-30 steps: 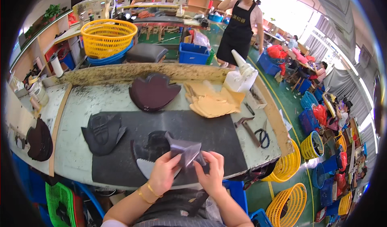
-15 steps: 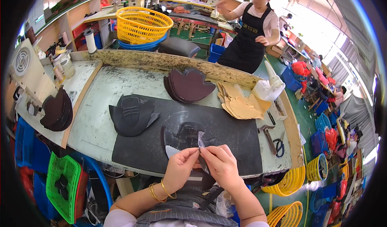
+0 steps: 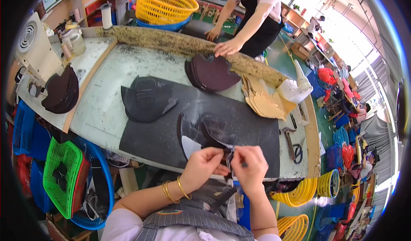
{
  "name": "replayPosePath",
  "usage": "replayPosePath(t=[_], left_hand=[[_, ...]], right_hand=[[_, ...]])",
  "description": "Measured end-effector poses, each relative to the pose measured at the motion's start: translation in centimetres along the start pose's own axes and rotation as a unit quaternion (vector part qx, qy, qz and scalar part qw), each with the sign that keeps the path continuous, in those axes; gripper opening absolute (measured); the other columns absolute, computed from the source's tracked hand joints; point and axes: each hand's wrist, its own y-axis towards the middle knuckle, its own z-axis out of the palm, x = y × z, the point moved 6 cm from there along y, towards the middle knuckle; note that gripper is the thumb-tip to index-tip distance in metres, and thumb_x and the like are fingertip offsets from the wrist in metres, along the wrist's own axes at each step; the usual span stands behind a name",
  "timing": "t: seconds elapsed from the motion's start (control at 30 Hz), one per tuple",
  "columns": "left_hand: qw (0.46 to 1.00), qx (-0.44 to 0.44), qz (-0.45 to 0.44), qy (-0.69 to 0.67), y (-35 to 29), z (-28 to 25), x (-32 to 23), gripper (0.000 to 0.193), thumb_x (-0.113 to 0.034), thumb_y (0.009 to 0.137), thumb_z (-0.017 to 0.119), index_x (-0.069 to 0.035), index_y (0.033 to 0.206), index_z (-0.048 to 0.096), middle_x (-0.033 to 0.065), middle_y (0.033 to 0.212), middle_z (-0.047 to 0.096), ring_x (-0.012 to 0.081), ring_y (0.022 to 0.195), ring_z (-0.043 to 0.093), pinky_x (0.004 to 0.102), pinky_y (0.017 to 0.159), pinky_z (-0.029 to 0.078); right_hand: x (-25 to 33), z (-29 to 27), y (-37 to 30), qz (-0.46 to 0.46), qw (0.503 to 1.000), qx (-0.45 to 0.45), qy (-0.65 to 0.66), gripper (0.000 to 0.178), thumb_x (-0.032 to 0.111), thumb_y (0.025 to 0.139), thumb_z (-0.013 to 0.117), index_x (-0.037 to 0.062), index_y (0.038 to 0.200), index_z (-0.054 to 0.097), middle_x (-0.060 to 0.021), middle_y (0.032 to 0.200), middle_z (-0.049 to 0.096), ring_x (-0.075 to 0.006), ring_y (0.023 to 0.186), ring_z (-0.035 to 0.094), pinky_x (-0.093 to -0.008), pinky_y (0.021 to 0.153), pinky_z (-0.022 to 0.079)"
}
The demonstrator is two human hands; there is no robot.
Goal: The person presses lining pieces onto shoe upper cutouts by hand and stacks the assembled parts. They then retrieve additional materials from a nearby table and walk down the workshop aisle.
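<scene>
Right hand point(image 3: 249, 163) pinched thin dark piece point(image 3: 210, 136) at near right edge; left hand point(image 3: 203, 167) beside it, grip unclear. Piece seemed light, floppy, best held by edges.

The dark mat point(image 3: 257, 132) looks like rubber, matt and scuffed. Above its near part, a thin dark piece point(image 3: 214, 139) shows a faint sheen. The tabletop point(image 3: 107, 87) is smooth but smudged, the far ledge point(image 3: 141, 38) rough, stained wood. The right-hand bottle point(image 3: 294, 91) and far basket point(image 3: 165, 8) are plastic. The bangles point(image 3: 183, 189) are shiny, gold-coloured metal.
</scene>
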Motion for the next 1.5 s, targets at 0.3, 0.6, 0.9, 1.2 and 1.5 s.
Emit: replayPosePath(t=[0.3,0.6,0.9,1.2,1.5], left_hand=[[0.998,0.056,-0.006,-0.010,-0.6,1.5,-1.5,0.013,-0.008,0.091,0.056,0.003,0.088,0.050,0.0092,0.083,0.058,0.0174,0.070,0.067,0.0263,0.058,0.057],[0.975,-0.051,0.181,0.122,-1.0,0.3,-1.8,0.010,0.000,0.089,0.055,-0.001,0.081,0.050,0.0032,0.072,0.058,0.0053,0.062,0.057,0.0184,0.049,0.044],[0.976,-0.108,0.186,-0.017,0.6,0.1,-2.0,0.018,-0.009,0.090,0.059,-0.006,0.074,0.051,-0.0034,0.072,0.054,0.0007,0.068,0.047,0.0174,0.062,0.040],[0.981,-0.107,0.159,-0.009,0.3,-0.8,-3.3,0.016,-0.009,0.090,0.059,-0.004,0.076,0.052,0.0027,0.080,0.062,0.0064,0.068,0.057,0.0218,0.063,0.050],[0.916,-0.026,0.320,0.240,-1.0,0.2,-2.7,0.016,0.009,0.080,0.060,0.000,0.075,0.048,0.0057,0.090,0.055,0.0052,0.072,0.049,0.0172,0.064,0.041]], right_hand=[[-4.0,0.4,-1.6,0.329,0.854,0.028,0.403,0.007,0.001,0.086,0.058,-0.0009,0.092,0.062,-0.0010,0.079,0.060,-0.0055,0.066,0.053,-0.0187,0.061,0.043],[-3.8,0.1,-3.6,0.294,0.941,-0.009,0.164,0.017,0.006,0.083,0.065,-0.0006,0.095,0.056,-0.0031,0.073,0.056,-0.0077,0.062,0.049,-0.0221,0.059,0.043],[1.4,1.3,-2.5,-0.058,0.991,-0.071,-0.097,0.062,0.001,0.063,0.072,-0.0024,0.118,0.044,-0.0164,0.107,0.055,-0.0295,0.090,0.056,-0.0369,0.077,0.047],[-2.9,3.5,-3.5,0.226,0.897,0.135,0.356,0.032,0.000,0.082,0.061,-0.0007,0.114,0.055,-0.0131,0.099,0.061,-0.0209,0.089,0.061,-0.0299,0.077,0.048],[-4.8,0.8,-2.0,0.343,0.884,0.060,0.313,0.009,0.009,0.091,0.054,0.0004,0.089,0.057,0.0022,0.066,0.052,-0.0051,0.061,0.044,-0.0208,0.055,0.038]])
